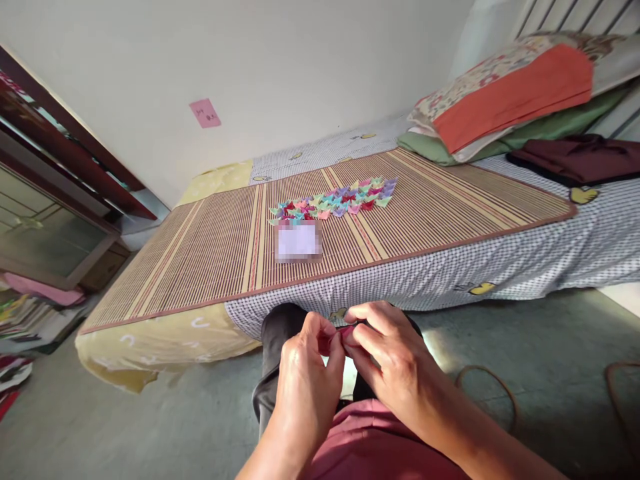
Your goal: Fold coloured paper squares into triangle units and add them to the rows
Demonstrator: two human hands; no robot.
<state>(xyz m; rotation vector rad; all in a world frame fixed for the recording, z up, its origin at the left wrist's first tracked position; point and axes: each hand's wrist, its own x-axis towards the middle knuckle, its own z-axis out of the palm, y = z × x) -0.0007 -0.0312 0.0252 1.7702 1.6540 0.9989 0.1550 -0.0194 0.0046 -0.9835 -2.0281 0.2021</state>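
Observation:
My left hand (313, 363) and my right hand (387, 350) meet above my knees, fingertips close together. Pinched between them is a small dark red piece of folded paper (345, 340), mostly hidden by the fingers. Beyond the hands, on the striped mat (215, 253), stand several rows of small folded paper pieces (335, 200) in many colours, with pointed tips like wings. A pale, blurred-out rectangle (299, 241) lies just in front of the rows.
The mat covers a bed with a checked sheet (400, 283) and a yellow cloth (170, 340). Pillows (515, 97) and a dark maroon folded cloth (583, 160) rest at the right. A pink note (205, 113) is on the wall. A glass-fronted cabinet (45, 220) stands left.

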